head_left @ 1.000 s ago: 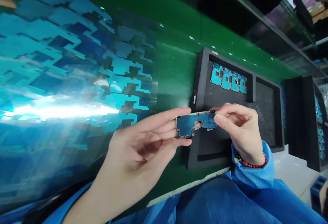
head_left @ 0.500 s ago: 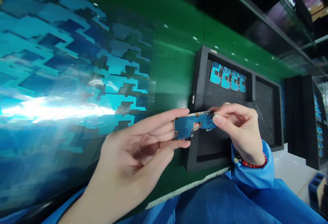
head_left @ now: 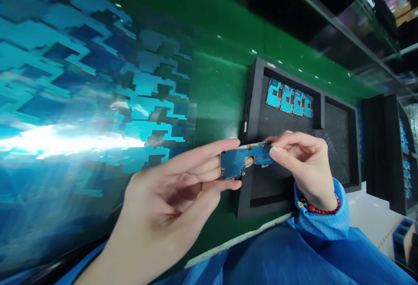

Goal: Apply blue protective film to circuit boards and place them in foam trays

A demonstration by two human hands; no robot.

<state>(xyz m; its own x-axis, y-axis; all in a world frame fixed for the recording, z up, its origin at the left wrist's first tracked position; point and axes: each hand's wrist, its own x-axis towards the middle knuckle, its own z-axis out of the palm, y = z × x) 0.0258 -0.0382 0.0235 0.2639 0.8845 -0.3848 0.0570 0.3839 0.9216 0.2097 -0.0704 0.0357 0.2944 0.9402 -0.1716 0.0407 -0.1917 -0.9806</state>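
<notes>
Between my two hands, above the near side of a black foam tray (head_left: 243, 189), is a circuit board (head_left: 232, 163) covered with blue film and notched in its lower edge. My left hand (head_left: 183, 189) grips its left end, thumb at the lower edge and fingers at the upper edge and behind. My right hand (head_left: 300, 154) pinches the right end between thumb and fingertips. Several similar blue-covered boards (head_left: 287, 98) lie in a row at the tray's far side.
On the left, a clear sheet bearing rows of blue film cutouts (head_left: 143, 85) lies on the green mat (head_left: 218, 85), with strong glare across it. Another black tray (head_left: 385, 145) with blue boards stands at the far right. A dark shelf edge (head_left: 326, 15) runs along the back.
The view has shifted very slightly. Both hands keep the same hold on the circuit board, and the boards in the tray lie as before.
</notes>
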